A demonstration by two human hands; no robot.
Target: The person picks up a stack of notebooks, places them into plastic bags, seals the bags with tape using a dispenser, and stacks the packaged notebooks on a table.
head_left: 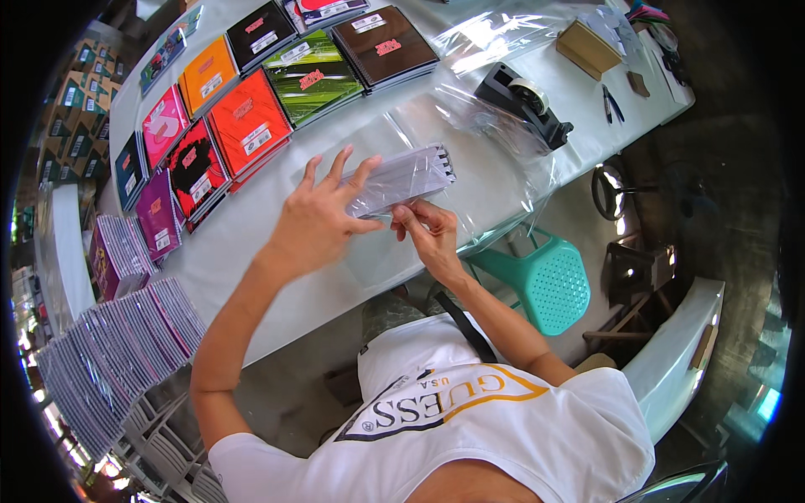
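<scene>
**Both hands on a wrapped notebook at mid-frame**

Fingers of the left hand (317, 220) are spread wide, four of them fanned up over the near end of a spiral notebook in a clear sleeve (404, 178), with the thumb pressed underneath, so the hand grips that end loosely rather than in a fist. Fingers of the right hand (429, 232) are curled and pinched on the lower edge of the same sleeve, just below the left thumb. The notebook sits at the centre of the frame, tilted, raised slightly above the white table (251, 260).

One notebook is in hand. Along the upper left of the frame about a dozen coloured notebooks (248, 126) lie in overlapping rows: orange, red, pink, green, brown, black and purple. One black tape dispenser (527, 102) stands at upper right, on loose clear plastic film (495, 126). One brown box (587, 46) lies further toward the upper right, with two pens (611, 104) beside it. One teal plastic chair (545, 281) stands right of centre. A fanned stack of wrapped notebooks (117, 352), too many to count, fills the lower left.
</scene>
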